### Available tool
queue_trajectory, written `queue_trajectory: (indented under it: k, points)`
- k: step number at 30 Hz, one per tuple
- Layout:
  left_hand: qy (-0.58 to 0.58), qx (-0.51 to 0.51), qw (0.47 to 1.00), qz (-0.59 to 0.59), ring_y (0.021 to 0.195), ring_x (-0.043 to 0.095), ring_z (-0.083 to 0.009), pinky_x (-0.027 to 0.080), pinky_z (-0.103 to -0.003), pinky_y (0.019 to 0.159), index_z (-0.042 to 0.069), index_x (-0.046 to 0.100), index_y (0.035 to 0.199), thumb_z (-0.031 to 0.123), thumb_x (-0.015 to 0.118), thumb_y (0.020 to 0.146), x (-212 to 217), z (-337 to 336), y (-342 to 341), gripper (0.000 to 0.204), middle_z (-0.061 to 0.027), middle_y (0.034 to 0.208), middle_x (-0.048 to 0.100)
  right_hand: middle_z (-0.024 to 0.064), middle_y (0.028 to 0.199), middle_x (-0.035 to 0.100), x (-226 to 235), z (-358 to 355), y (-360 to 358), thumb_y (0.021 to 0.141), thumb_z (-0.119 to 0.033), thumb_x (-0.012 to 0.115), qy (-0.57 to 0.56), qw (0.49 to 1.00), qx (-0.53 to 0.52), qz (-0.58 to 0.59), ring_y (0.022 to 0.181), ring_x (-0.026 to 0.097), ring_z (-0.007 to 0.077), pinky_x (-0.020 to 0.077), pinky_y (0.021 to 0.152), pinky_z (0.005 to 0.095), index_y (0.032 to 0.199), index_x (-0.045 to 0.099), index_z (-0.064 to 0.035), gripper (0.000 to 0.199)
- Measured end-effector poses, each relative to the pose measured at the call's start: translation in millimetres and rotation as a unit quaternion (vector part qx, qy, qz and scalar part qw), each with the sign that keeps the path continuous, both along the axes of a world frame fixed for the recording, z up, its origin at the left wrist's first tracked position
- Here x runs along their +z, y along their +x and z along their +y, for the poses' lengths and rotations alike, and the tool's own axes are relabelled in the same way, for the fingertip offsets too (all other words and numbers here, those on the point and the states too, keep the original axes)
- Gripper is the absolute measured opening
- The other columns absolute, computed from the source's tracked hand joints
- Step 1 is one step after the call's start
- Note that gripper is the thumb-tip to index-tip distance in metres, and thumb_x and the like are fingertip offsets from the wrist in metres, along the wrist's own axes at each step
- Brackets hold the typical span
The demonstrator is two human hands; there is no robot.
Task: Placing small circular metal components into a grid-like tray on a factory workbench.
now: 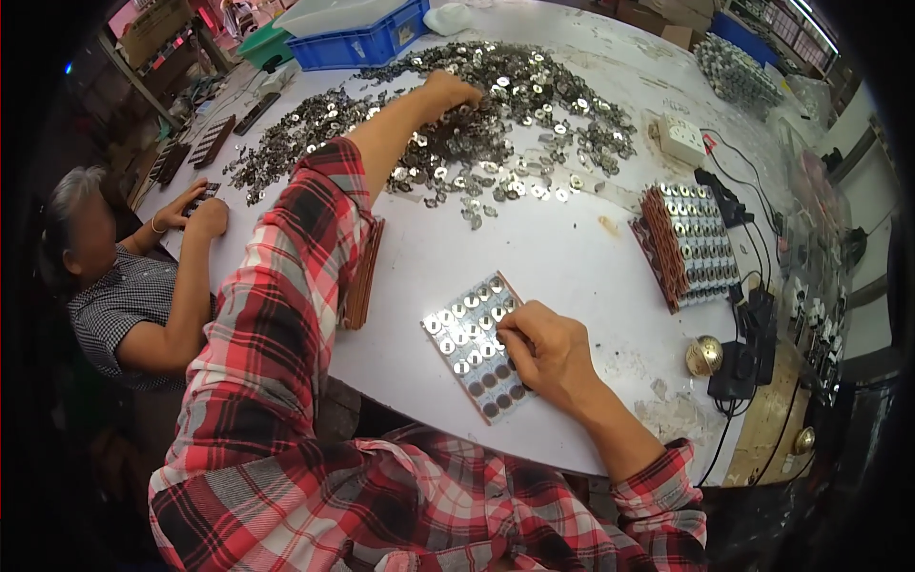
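A flat tray (467, 333) with rows of round pockets lies at an angle on the white table before me. Shiny metal discs with central holes fill its far rows, while the near pockets show dark. Over the tray's right side my right hand (551, 355) is curled, thumb and forefinger pinched down at a pocket; whatever they hold is hidden. My left arm stretches far across the table, and my left hand (450, 92) is at the big heap of small metal pieces (457, 138), fingers bent together among them. What it grasps cannot be made out.
A stack of filled trays (699, 243) stands at right, near a white power socket box (682, 139), black adapters (736, 370) and a brass-coloured bell-like dome (703, 356). Brown trays (362, 276) lean beside my left sleeve. A co-worker (143, 286) handles a tray at left. Behind is a blue crate (357, 40).
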State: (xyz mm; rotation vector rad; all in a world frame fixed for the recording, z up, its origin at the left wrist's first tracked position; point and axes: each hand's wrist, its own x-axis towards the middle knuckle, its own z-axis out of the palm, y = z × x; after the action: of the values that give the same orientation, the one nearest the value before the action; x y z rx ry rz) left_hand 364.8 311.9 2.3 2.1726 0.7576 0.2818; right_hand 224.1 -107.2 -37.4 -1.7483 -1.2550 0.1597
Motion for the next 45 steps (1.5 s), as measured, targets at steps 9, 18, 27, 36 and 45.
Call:
queue_trajectory:
  k: [9,18,27,36,45]
  points:
    - [-0.234,-0.189,0.951,0.065,0.064,0.069,-0.0164,0.060,-0.029,0.052,0.002,0.077,0.093,0.019,0.081,0.086,30.1,-125.2,-27.6,0.019,-0.0068,0.084,0.073,0.0125,0.086,0.069,-2.6,1.0,0.8,0.087,-0.004,0.074,-0.001,0.999,-0.003,-0.042,0.072,0.070,0.0307,0.0542,0.064,0.0382,0.093,0.069,-0.0036,0.007]
    - [-0.158,-0.283,0.941,0.100,0.079,0.074,-0.0202,0.064,-0.035,0.065,0.000,0.076,0.106,0.007,0.072,0.096,45.9,-175.0,-34.0,0.012,-0.0129,0.090,0.076,0.0126,0.088,0.070,-7.3,5.7,-2.4,0.087,-0.004,0.072,0.018,0.997,0.014,-0.076,0.075,0.070,0.0324,0.0559,0.068,0.0409,0.094,0.069,-0.0035,0.008]
    - [0.093,-0.389,0.916,0.032,0.079,0.071,-0.0176,0.057,-0.033,0.072,0.000,0.078,0.101,0.018,0.080,0.083,42.2,-161.2,-70.8,0.026,-0.0111,0.088,0.077,0.0087,0.088,0.074,4.5,3.3,23.9,0.090,-0.003,0.073,0.111,0.986,-0.057,-0.108,0.065,0.070,0.0175,0.0555,0.058,0.0311,0.096,0.072,-0.0025,0.006]
    - [0.405,-0.440,0.801,0.005,0.096,0.068,-0.0342,0.055,-0.043,0.085,0.002,0.068,0.100,0.014,0.080,0.079,1.3,-162.7,-88.2,0.027,-0.0156,0.103,0.065,0.0076,0.095,0.070,-3.1,-4.2,67.2,0.090,-0.011,0.071,-0.061,0.964,-0.136,-0.219,0.104,0.065,0.0283,0.0483,0.097,0.0419,0.096,0.072,-0.0060,0.008]
    - [0.306,-0.336,0.889,0.058,0.094,0.070,-0.0358,0.055,-0.045,0.078,0.003,0.074,0.086,0.023,0.073,0.081,69.4,-188.9,-131.8,0.021,-0.0192,0.098,0.072,0.0182,0.098,0.075,13.7,-45.3,94.5,0.095,-0.019,0.063,-0.245,0.865,-0.355,-0.258,0.090,0.073,0.0401,0.0563,0.082,0.0489,0.101,0.074,-0.0053,0.019]
